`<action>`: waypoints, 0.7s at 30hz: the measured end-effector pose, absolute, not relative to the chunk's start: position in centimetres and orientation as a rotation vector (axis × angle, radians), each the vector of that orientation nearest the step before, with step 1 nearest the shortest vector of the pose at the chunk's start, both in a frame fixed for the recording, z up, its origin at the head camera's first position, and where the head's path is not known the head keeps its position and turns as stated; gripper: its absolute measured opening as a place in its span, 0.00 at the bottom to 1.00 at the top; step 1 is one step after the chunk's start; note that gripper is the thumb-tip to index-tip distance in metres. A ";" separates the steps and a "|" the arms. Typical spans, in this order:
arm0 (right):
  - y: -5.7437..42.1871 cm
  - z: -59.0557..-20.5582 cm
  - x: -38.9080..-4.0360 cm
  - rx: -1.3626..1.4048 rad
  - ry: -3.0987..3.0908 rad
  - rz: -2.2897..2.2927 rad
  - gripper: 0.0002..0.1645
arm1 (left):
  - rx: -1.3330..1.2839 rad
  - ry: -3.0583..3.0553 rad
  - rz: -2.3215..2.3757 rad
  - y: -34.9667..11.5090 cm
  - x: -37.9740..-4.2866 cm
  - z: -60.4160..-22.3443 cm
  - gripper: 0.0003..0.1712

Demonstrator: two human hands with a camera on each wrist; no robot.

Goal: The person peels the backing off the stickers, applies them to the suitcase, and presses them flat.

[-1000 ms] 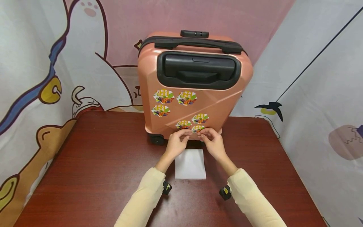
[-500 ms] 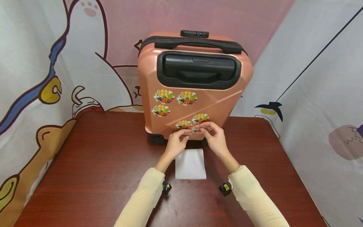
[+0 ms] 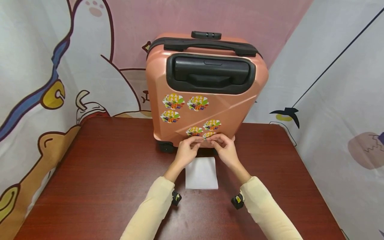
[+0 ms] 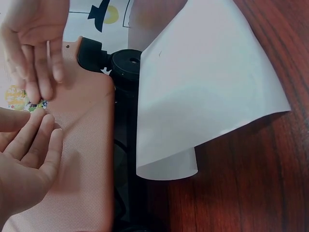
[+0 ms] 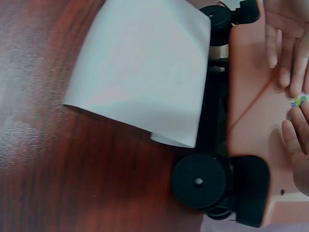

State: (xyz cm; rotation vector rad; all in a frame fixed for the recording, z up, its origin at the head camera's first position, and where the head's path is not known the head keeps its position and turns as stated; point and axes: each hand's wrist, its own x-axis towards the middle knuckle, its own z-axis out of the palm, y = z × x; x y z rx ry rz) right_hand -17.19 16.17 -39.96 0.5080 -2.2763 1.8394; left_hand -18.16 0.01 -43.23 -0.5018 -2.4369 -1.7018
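A pink hard-shell suitcase (image 3: pixel 186 116) stands upright on the table, bearing several round fruit stickers. My left hand (image 3: pixel 186 153) and right hand (image 3: pixel 227 153) meet low on its face, on either side of the lowest sticker (image 3: pixel 207 134). Fingertips of both hands touch that sticker and partly cover it. From the left wrist view, the fingers of my left hand (image 4: pixel 31 157) look extended, tips at the sticker. The right wrist view shows my right hand (image 5: pixel 301 145) with fingers likewise fairly straight against the shell. Two other stickers, one beside it (image 3: pixel 194 131) and one above (image 3: pixel 212 125), lie flat nearby.
A white paper sheet (image 3: pixel 201 173) lies on the table below my hands, curled in the wrist views. Black wheels (image 5: pixel 200 181) support the suitcase's lower edge. The dark red table (image 3: pixel 114 180) extends around it, and a patterned cloth (image 3: pixel 99 73) hangs behind.
My right hand rose slightly over the lowest sticker half a second ago and is now back lower, at its right edge. My left hand has stayed in place.
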 end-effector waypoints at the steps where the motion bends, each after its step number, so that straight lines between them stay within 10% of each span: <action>1: 16.2 -40.2 -17.2 0.511 -2.282 1.842 0.08 | -0.502 -2.438 -1.702 0.0 -18.2 -43.2 0.13; 21: 16.2 -39.8 -16.8 0.508 -2.293 1.820 0.08 | -0.504 -2.414 -1.713 0.1 -18.1 -43.2 0.12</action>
